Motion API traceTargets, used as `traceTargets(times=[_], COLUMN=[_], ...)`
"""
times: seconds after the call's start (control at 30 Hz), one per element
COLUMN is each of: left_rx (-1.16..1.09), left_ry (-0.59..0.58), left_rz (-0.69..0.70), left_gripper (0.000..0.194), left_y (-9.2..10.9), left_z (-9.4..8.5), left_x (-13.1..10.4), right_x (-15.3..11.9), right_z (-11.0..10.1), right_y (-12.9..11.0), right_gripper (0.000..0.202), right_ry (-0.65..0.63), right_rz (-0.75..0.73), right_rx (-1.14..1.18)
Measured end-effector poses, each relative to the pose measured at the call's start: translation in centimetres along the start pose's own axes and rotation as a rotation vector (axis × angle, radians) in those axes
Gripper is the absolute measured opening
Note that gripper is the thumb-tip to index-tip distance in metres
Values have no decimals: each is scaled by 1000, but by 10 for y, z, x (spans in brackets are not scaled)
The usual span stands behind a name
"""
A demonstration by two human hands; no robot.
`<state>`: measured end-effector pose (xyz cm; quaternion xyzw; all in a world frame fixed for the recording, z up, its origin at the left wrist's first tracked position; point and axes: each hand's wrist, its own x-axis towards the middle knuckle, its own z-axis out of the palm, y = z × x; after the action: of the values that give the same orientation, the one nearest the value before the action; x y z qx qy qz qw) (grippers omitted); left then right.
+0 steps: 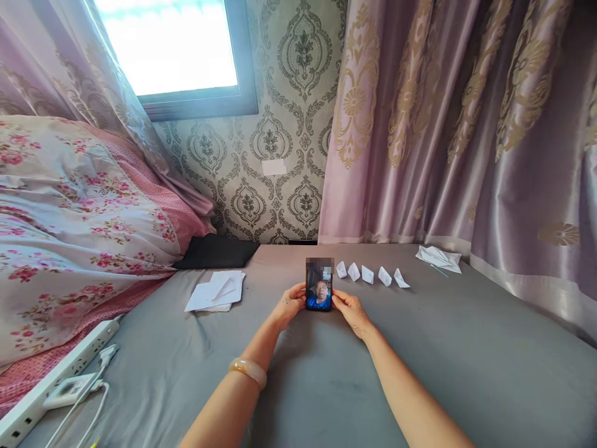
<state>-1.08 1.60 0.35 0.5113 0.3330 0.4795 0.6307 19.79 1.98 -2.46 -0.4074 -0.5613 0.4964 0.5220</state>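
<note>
Phone (319, 287): held upright between both hands near the middle of the grey sheet (420, 367); a person is shown on its screen.
Left hand (290, 303): closed on the phone's left edge.
Right hand (352, 309): closed on its right edge.
Folded papers (367, 274): set in a row, right of the phone.
Paper stacks: one (217, 292) laid toward the sheet's left edge, another (439, 257) near its far right corner.
</note>
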Motion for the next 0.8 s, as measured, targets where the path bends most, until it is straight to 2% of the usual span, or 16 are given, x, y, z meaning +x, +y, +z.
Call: traceTargets(times=[0.3, 0.53, 0.8], left_rx=[-29, -12, -15], left_ry=[61, 112, 120], left_rz=[41, 37, 38], left_gripper=[60, 67, 59], left_y=[-2, -7, -10], left_z=[7, 5, 3], left_x=[-3, -3, -4], right_x=[0, 3, 5], right_z=[2, 3, 4], right_y=[-1, 2, 7], right_gripper=[49, 48, 46], right_ry=[9, 30, 35], right_rz=[-4, 20, 42], right_rx=[-11, -15, -30])
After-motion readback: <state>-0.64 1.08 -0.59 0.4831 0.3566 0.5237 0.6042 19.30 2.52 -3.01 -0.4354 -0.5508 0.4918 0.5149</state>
